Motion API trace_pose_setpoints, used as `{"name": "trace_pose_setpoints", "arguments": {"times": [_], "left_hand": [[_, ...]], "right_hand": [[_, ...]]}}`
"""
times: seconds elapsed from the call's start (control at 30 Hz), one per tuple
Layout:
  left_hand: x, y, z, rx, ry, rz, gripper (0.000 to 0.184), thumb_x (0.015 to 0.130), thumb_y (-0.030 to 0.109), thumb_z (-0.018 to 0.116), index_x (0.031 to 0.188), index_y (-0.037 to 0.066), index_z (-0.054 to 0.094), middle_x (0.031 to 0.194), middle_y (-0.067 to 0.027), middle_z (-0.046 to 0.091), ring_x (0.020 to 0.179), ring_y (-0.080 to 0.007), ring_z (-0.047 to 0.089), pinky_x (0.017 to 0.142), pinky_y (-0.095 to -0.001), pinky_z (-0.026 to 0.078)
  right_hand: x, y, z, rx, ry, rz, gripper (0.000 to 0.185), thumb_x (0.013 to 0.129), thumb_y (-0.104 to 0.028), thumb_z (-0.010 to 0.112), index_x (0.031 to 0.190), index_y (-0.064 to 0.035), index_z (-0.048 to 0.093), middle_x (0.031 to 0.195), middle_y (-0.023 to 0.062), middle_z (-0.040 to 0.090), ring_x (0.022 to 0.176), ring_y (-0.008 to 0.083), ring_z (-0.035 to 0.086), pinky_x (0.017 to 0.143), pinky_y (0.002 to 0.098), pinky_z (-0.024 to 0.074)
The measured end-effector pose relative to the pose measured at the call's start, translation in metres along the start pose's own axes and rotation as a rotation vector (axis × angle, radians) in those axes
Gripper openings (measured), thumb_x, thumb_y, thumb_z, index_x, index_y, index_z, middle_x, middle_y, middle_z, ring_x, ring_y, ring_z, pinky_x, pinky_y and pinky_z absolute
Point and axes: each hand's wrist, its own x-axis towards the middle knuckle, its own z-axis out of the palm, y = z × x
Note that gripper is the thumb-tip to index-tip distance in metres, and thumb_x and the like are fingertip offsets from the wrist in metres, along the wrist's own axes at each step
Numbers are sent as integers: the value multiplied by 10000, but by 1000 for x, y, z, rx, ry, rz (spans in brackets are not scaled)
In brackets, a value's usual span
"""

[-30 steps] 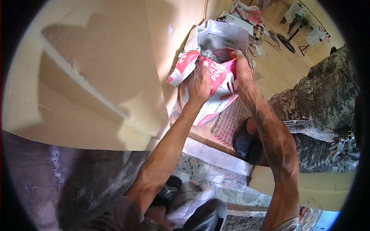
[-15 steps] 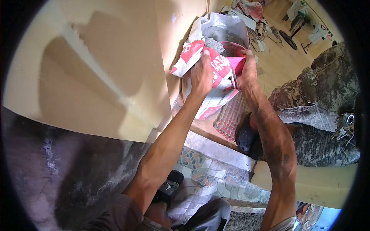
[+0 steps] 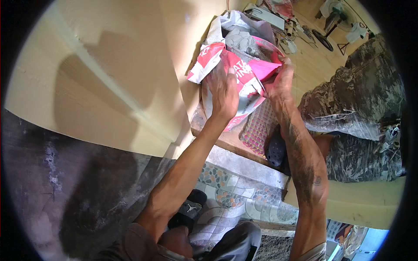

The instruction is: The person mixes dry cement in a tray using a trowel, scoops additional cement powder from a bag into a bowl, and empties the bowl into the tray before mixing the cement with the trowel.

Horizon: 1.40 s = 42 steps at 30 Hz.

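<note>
While left hand (image 3: pixel 223 95) presses front of open cement sack (image 3: pixel 244 74), its fingers partly bent, tips blurred at folded flap, grip unclear, right hand (image 3: pixel 279 85) pinches rim of pink tub (image 3: pixel 266 68), thumb and fingers closed on it. Tub tilted in sack mouth, beside grey powder (image 3: pixel 242 42). Sack upright near wall (image 3: pixel 174 52), woven mat (image 3: pixel 257 130) just beside. Dark clog (image 3: pixel 275 150) at mat's edge; person in camouflage trousers (image 3: pixel 370 87) on right.

Cream wall (image 3: pixel 143 74) — shadowed — above dark surface (image 3: pixel 32 174), pebble-patterned tiles (image 3: pixel 215 177), tan floor (image 3: pixel 308 65), standing fan (image 3: pixel 342 19) (upper right)
</note>
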Motion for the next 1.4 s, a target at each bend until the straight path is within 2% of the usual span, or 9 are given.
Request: {"name": "trace_pose_setpoints", "arguments": {"times": [0.2, 0.33, 0.43, 0.53, 0.87, 1.1, 1.23, 1.37, 1.4], "left_hand": [[-30, -3, -6, 4, 65, 63, 592, 1034, 320, 333, 1478, -68, 284, 1533, -255, 293, 1448, -373, 222, 1193, -470, 119], [-35, 4, -16, -112, 113, 9, 529, 1044, 283, 344, 1427, -80, 368, 1480, -254, 371, 1394, -373, 331, 1164, -428, 240], [-34, 7, -27, -265, 2, -11, 571, 1066, 351, 298, 1451, -68, 340, 1489, -212, 386, 1411, -295, 331, 1177, -378, 222], [-35, 9, -22, -588, 24, -124, 559, 1057, 356, 315, 1424, -62, 358, 1428, -202, 430, 1359, -303, 399, 1144, -413, 281], [-43, 30, -37, -852, -39, -422, 786, 999, 558, 309, 1487, -55, 252, 1482, -245, 382, 1396, -312, 360, 1170, -427, 216], [-56, 22, -45, -1068, -55, -596, 798, 991, 556, 319, 1491, -60, 230, 1495, -243, 359, 1403, -310, 345, 1176, -422, 207], [-75, 45, -51, -1209, -8, -721, 753, 978, 474, 379, 1488, -61, 235, 1496, -226, 366, 1399, -312, 352, 1191, -415, 190], [-109, 48, -51, -1159, -1, -836, 576, 987, 380, 377, 1442, 28, 396, 1489, -148, 419, 1356, -322, 404, 1192, -468, 223], [-122, 47, -51, -1149, -88, -852, 575, 985, 390, 385, 1452, 54, 396, 1448, -121, 469, 1321, -277, 452, 1138, -437, 310]], "right_hand": [[-8, -10, 1, 34, -31, -20, 433, 867, -305, 528, 1192, -20, 542, 1141, 185, 622, 1028, 361, 623, 978, 548, 471], [-15, -21, 11, 76, -36, -23, 428, 867, -312, 545, 1178, -17, 543, 1133, 195, 613, 1014, 368, 616, 970, 548, 473], [-18, -29, 15, 62, -9, -54, 397, 874, -305, 535, 1172, -44, 553, 1118, 163, 607, 1011, 337, 605, 942, 530, 485], [-34, -39, 19, 39, -22, -5, 338, 888, -309, 511, 1157, -113, 569, 1143, 85, 577, 1045, 268, 558, 901, 520, 480], [-77, -51, 14, 86, 15, -7, 341, 867, -351, 552, 1095, -98, 569, 1163, 91, 575, 1058, 270, 547, 931, 533, 446], [-130, -48, 7, 184, -82, -17, 376, 878, -300, 553, 1132, -28, 598, 1145, 170, 607, 1087, 315, 583, 996, 487, 466], [-178, -46, -9, 193, -134, -11, 455, 891, -309, 487, 1262, -56, 557, 1284, 107, 589, 1132, 313, 567, 1008, 507, 445], [-230, -40, -50, 225, -58, 42, 373, 874, -304, 568, 1152, -56, 579, 1154, 107, 629, 1050, 251, 604, 929, 450, 491], [-244, -38, -65, 206, -17, 63, 447, 870, -318, 543, 1227, -48, 556, 1216, 116, 612, 1102, 267, 586, 968, 470, 469]]}}
